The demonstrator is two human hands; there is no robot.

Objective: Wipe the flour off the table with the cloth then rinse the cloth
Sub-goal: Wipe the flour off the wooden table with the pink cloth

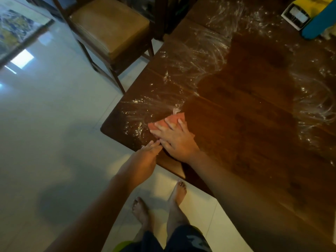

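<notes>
The right hand (175,138) lies flat, fingers spread, pressing the cloth (170,119) onto the floured table (254,110).

My right hand (175,138) is covering most of the cloth (174,118); only its far edge and left corner are showing. My palm is hiding whatever flour (190,57) is lying beneath. The table (254,110) is running out of view at the right and top edges. A yellow and blue item (312,17) in the top right corner is being cut off, and I cannot identify it. The chair (109,26) is losing its back at the top edge.
</notes>
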